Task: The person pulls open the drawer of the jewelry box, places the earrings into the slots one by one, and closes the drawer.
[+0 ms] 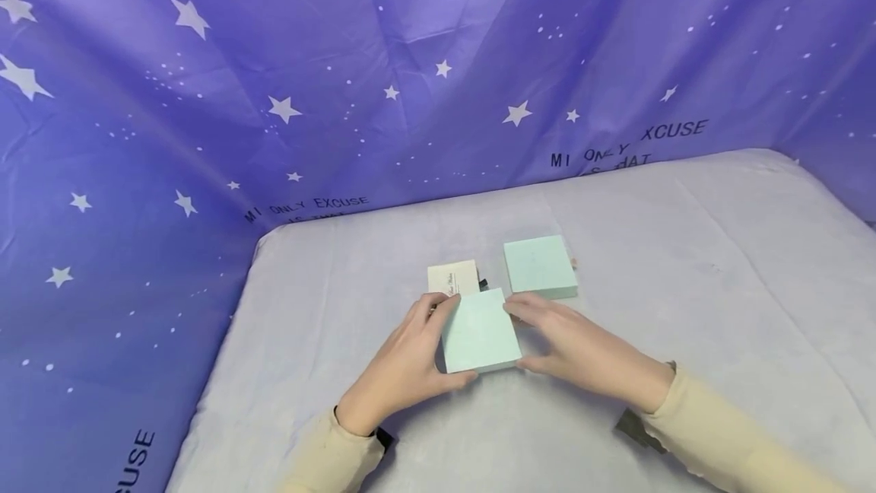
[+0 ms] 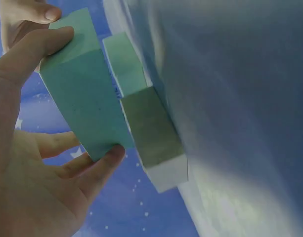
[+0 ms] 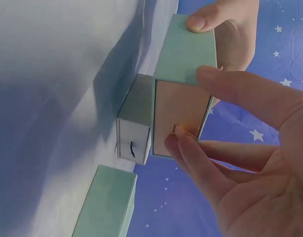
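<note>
My left hand (image 1: 411,348) grips a mint-green drawer box (image 1: 482,329) by its left side, thumb on the near face and fingers at the far edge. In the left wrist view the same box (image 2: 87,98) is raised off the bed-like surface. My right hand (image 1: 571,337) holds the box's right end. In the right wrist view, its thumb presses a corner beside the peach drawer front (image 3: 178,98), and its fingertips are at the small pull loop (image 3: 175,129). The drawer sits inside the sleeve.
Just beyond the held box lies a cream box (image 1: 452,274) with printed script and a dark pull loop (image 3: 132,149). Another mint-green box (image 1: 541,265) lies to its right. All are over a pale cloth-covered surface (image 1: 684,287), with a purple starry curtain (image 1: 411,59) behind.
</note>
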`<move>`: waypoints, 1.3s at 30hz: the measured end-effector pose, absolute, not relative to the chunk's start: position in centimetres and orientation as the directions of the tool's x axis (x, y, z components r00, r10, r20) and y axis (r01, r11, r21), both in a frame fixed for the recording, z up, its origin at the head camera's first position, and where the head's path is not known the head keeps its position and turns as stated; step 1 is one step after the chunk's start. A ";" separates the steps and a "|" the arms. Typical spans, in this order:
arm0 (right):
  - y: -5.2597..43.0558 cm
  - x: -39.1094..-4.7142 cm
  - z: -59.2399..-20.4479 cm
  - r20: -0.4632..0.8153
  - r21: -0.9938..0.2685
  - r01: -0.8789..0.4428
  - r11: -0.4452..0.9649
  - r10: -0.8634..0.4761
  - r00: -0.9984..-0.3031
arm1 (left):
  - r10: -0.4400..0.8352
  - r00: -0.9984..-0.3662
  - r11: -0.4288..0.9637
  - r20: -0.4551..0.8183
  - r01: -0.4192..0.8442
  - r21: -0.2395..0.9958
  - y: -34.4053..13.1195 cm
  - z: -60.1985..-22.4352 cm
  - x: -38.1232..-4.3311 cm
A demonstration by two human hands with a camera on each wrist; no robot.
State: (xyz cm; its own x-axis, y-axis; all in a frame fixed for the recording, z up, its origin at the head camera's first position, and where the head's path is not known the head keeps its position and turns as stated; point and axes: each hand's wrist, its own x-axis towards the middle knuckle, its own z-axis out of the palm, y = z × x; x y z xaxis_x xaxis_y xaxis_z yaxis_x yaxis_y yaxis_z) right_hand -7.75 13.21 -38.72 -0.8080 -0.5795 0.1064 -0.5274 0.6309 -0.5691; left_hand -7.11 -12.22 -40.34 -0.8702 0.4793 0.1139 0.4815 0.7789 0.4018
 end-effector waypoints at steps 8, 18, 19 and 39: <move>14.5 -7.6 -39.7 0.061 -0.585 -0.491 0.646 -0.569 -0.820 | 0.503 -0.862 0.779 0.063 0.483 0.399 -11.0 -41.2 -7.0; 15.3 -7.4 -41.1 0.062 -0.593 -0.503 0.629 -0.587 -0.807 | 0.554 -0.832 0.753 0.027 0.515 0.408 -10.6 -42.3 -7.0; 15.4 -7.4 -41.1 0.061 -0.593 -0.503 0.629 -0.588 -0.806 | 0.554 -0.833 0.757 0.015 0.511 0.408 -10.5 -42.4 -7.0; 16.6 -9.8 -41.9 -0.031 -0.861 -0.298 0.412 -0.627 -0.778 | 0.547 -0.836 0.762 -0.030 0.482 0.433 -10.7 -42.6 -7.6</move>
